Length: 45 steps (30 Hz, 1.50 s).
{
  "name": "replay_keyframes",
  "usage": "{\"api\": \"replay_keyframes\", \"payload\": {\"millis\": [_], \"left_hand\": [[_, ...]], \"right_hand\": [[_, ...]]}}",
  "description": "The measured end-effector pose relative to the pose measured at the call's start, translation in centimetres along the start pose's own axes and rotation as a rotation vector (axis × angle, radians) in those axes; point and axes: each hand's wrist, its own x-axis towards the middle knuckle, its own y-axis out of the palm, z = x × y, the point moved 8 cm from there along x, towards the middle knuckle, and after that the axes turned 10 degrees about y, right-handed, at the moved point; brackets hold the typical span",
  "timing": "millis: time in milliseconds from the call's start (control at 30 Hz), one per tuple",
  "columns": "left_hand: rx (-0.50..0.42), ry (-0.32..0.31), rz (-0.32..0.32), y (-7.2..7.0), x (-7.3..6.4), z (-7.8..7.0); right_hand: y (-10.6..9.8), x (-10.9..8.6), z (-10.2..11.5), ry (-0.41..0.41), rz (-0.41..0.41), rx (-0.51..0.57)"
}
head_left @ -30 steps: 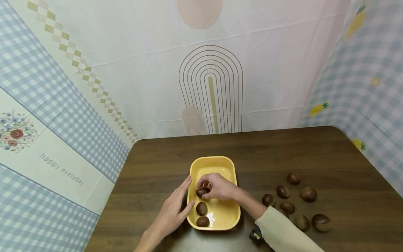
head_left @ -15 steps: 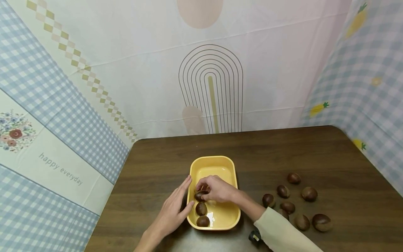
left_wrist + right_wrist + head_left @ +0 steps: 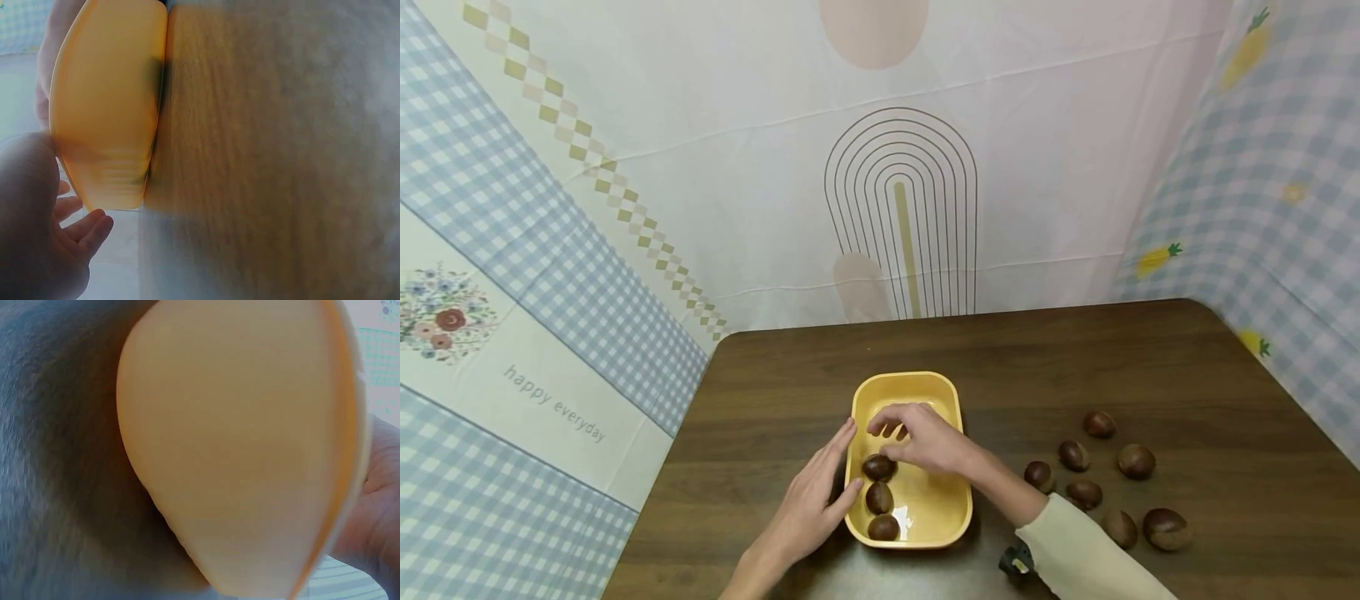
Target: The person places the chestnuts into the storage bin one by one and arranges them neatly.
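Note:
A yellow rectangular tray (image 3: 936, 508) stands on the dark wooden table. Inside it, three brown chestnuts lie in a row along the left wall: a far one (image 3: 878, 467), a middle one (image 3: 879, 497) and a near one (image 3: 883, 527). My left hand (image 3: 812, 500) rests along the tray's left rim with its fingers straight. Over the tray, my right hand (image 3: 925, 437) hovers just beyond the far chestnut, its fingers loosely bent and holding nothing. Both wrist views mostly show the tray's outer wall (image 3: 112, 94), and the chestnuts are hidden there.
Several loose chestnuts (image 3: 1137, 462) are scattered on the table (image 3: 1015, 358) to the right of the tray. A small black device (image 3: 1017, 560) sits at the right sleeve (image 3: 1086, 550). Patterned cloth (image 3: 760, 208) hangs behind the table and at both sides.
The right hand lowered the far chestnut slightly left and nearer, beside the middle one. It then let go and rose away from it. The left hand stayed on the rim.

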Motion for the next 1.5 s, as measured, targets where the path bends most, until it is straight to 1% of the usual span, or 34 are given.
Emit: {"api": "replay_keyframes", "payload": {"millis": [200, 367, 533, 700, 867, 1100, 1333, 1400, 1500], "left_hand": [[-0.005, -0.008, -0.002, 0.0, 0.0, 0.0], [-0.015, -0.014, -0.006, -0.1, -0.2, 0.0], [-0.020, -0.012, -0.009, 0.0, -0.3, 0.0], [-0.021, -0.010, -0.012, 0.0, -0.3, 0.0], [-0.024, -0.007, -0.019, -0.1, -0.3, -0.2], [-0.059, -0.033, -0.007, 0.0, -0.4, -0.1], [-0.051, -0.025, -0.016, 0.1, -0.3, -0.1], [-0.042, -0.018, -0.021, 0.1, -0.3, -0.1], [-0.030, -0.009, -0.026, 0.1, -0.2, -0.1]], "right_hand": [[-2.6, -1.3, 0.3, -0.029, -0.076, 0.033], [-4.8, -2.2, -0.3, -0.032, -0.149, 0.061], [-7.0, -3.3, -1.3, 0.010, -0.191, 0.091], [-9.3, -4.8, -2.5, 0.047, -0.234, 0.133], [-11.6, -6.8, -4.3, 0.094, -0.289, 0.122], [-14.7, -10.0, -7.3, 0.178, -0.357, 0.112], [-17.4, -13.2, -10.8, 0.255, -0.380, 0.210], [-18.1, -14.1, -11.6, 0.274, -0.391, 0.214], [-19.0, -15.4, -12.9, 0.327, -0.401, 0.193]]}}
